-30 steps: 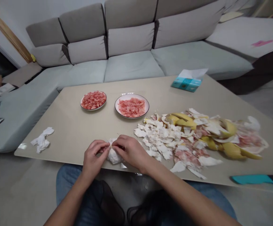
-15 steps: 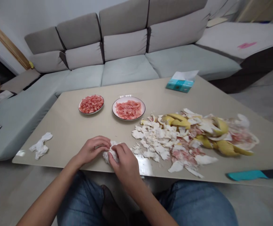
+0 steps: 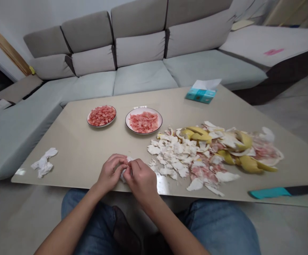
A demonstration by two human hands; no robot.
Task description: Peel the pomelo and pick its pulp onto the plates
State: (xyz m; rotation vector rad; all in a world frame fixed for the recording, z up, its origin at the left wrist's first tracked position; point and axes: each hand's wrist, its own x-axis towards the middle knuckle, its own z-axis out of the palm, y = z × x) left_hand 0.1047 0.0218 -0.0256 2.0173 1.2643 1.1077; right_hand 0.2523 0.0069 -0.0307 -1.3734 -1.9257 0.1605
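Note:
Near the front edge of the table, my left hand (image 3: 113, 170) and my right hand (image 3: 141, 177) meet, fingertips pinched together over a crumpled white tissue (image 3: 122, 176). Both hands are closed on the tissue, which they mostly cover; whether anything else is between the fingertips is hidden. Just right of my hands lies a heap of torn white pith pieces (image 3: 179, 152), with yellow pomelo peels (image 3: 251, 165) and pinkish membranes (image 3: 203, 171) beyond. Farther back stand two dark-rimmed plates, a left plate (image 3: 89, 122) and a right plate (image 3: 157, 124), both bearing pink pomelo flesh (image 3: 144, 122).
A knife (image 3: 273, 192) with a turquoise handle and dark blade lies at the table's front right. Another crumpled tissue (image 3: 44, 163) is at the left end. A turquoise tissue pack (image 3: 201, 95) sits near the back edge. A grey sofa (image 3: 143, 76) runs behind the table (image 3: 79, 148).
My hands have drawn closer together, fingertips now meeting over the tissue, so less of it shows. The whole view has shifted slightly; the plates, peels and knife lie as before.

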